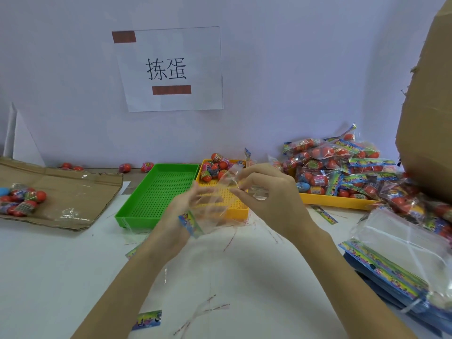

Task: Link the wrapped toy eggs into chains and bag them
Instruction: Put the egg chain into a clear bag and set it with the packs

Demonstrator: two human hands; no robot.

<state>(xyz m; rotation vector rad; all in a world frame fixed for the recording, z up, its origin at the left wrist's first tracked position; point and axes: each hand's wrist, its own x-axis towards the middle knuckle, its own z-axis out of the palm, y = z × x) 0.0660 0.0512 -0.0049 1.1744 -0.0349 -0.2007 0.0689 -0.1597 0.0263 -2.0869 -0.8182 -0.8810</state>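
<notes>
Hands: left hand [189, 206] and right hand [266, 189] pinch an empty, blurred clear bag [215, 204].
Eggs [215, 167]: twelve o'clock, probably nearer right fingers.

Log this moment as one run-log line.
stage: opening bag | left hand: holds clear bag | right hand: pinches bag mouth | green tray: no eggs | yellow tray: loose eggs

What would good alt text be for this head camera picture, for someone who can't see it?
A person's left hand and right hand hold an empty clear plastic bag above a white table. Behind them sit an empty green tray, a yellow tray with wrapped toy eggs, and a pile of filled bags at right.
</notes>
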